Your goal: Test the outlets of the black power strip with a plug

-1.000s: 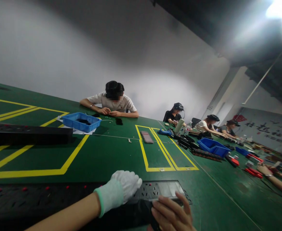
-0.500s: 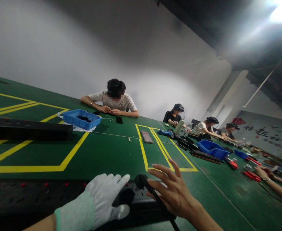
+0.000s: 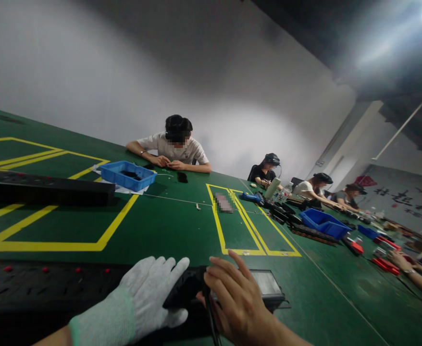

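Observation:
A long black power strip [image 3: 57, 283] with red buttons lies along the near edge of the table. My left hand [image 3: 149, 298], in a white glove with a mint cuff, rests on its right part with thumb and fingers spread. My bare right hand [image 3: 236, 298] is closed round a black plug with its cable [image 3: 211, 315], at the strip's right part beside my left hand. The plug is mostly hidden by my fingers. Past my right hand shows the strip's end with a pale, shiny panel [image 3: 267, 282].
Another black strip [image 3: 45, 189] lies at the left, near a light blue tray [image 3: 128, 176]. Yellow tape marks the green table [image 3: 175, 226]. At the right are a blue bin [image 3: 322, 223], tools and a person's hands [image 3: 402, 261]. More people sit across the table.
My right hand has moved left with the plug, close to my left hand, and its fingers have drawn together. The strip's pale end panel now shows. The view has shifted slightly.

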### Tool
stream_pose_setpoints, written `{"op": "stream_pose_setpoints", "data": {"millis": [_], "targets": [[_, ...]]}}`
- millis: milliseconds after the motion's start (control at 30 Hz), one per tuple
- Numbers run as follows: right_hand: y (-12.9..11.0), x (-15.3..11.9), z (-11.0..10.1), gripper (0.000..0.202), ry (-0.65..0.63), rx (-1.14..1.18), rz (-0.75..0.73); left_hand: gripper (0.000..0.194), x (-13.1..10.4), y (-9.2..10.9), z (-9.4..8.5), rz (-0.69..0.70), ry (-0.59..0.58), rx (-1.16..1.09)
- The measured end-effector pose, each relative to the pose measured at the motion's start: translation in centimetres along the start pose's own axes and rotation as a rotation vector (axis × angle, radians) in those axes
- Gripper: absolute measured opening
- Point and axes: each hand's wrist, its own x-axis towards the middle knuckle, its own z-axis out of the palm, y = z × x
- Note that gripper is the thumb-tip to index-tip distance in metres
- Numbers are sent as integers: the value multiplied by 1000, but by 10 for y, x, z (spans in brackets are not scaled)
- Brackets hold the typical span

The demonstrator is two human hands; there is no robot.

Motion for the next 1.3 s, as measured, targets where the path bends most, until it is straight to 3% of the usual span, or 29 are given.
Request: {"op": "stream_pose_setpoints", "data": {"millis": [133, 200, 333, 500, 600, 700, 800, 900, 1067, 1200, 1300], "targets": [[-5, -28, 18, 18, 166, -30, -50, 77, -2, -1, 4, 11, 35, 10], [-4, -43, 27, 27, 177, -42, -78, 77, -3, -2, 4, 18, 46, 19], [2, -68, 34, 58, 63, 33, -39, 70, -4, -5, -3, 64, 78, 34], [21, -72, 14, 108, -140, 103, 334, 72, -7, -11, -6, 78, 90, 28], [38, -68, 8, 135, -332, 91, 421, 73, -12, -17, -1, 48, 81, 33], [50, -69, 15, 138, -425, 86, 411, 74, -14, -22, 3, 35, 23, 32], [57, -76, 22, 133, -419, 82, 368, 73, -11, -21, 2, 2, -28, 22], [62, -87, 17, 131, -383, 84, 361, 73, 1, -7, -9, -3, -91, -8], [84, -112, -10, 120, -390, 95, 416, 73, 34, 41, -32, 35, -279, -32], [107, -130, -23, 122, -387, 115, 496, 72, 60, 73, -34, 21, -283, 56], [119, -139, -22, 129, -413, 141, 553, 73, 71, 85, -31, 36, -317, 49]]}}
